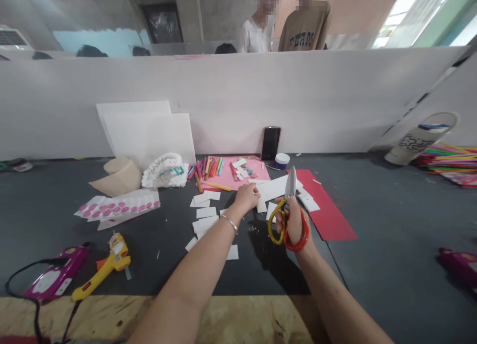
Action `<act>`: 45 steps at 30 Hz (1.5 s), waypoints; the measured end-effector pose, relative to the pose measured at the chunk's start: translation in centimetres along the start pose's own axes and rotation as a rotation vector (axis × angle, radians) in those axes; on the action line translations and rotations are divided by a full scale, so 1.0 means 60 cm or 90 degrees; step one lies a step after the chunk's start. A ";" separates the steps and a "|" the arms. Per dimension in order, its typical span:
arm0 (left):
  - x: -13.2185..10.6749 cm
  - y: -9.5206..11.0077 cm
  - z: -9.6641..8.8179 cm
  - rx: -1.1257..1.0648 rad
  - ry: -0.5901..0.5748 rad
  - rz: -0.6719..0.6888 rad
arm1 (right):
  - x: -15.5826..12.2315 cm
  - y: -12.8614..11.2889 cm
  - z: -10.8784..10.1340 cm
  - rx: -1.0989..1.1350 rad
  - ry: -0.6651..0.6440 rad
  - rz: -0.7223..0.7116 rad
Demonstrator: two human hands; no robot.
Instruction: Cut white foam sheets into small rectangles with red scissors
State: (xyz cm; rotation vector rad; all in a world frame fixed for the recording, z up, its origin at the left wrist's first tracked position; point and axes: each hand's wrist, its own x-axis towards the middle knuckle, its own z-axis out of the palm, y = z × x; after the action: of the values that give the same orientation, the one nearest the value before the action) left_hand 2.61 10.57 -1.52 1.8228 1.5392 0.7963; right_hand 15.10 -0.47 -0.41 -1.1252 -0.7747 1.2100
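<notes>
My right hand [295,222] grips a pair of scissors [290,185] with one yellow and one red handle loop. Their blades point up and away from me and look closed together. To its left, my left hand [247,197] reaches over the table, fingers curled and fingertips at a small white piece [261,205]. A longer white strip [276,186] lies just beyond, partly behind the scissors. Several cut white rectangles [206,213] are spread left of my left forearm, some overlapping. Beneath the white pieces on the right is a red sheet [330,210].
Markers [212,167] lie on a pink sheet [238,180]. A phone [271,143] leans against the white partition [231,100], beside a small jar [282,160]. A yellow glue gun [106,269] with its cord is at front left. A tumbler [413,142] stands far right.
</notes>
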 end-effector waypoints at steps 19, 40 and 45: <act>-0.151 -0.007 -0.098 -0.378 0.040 -0.028 | 0.008 0.029 0.003 -0.019 0.037 -0.102; -0.179 -0.047 -0.076 -0.607 -0.031 -0.083 | -0.008 0.032 0.015 -0.114 0.000 -0.067; -0.183 -0.032 -0.074 -0.691 0.030 -0.151 | -0.013 0.029 0.016 -0.156 0.100 -0.104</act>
State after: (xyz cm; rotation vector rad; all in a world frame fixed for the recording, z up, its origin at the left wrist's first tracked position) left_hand -3.56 0.33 -0.86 0.8094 0.9671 1.2253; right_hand 13.50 -1.03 -1.67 -1.3134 -0.8925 0.8952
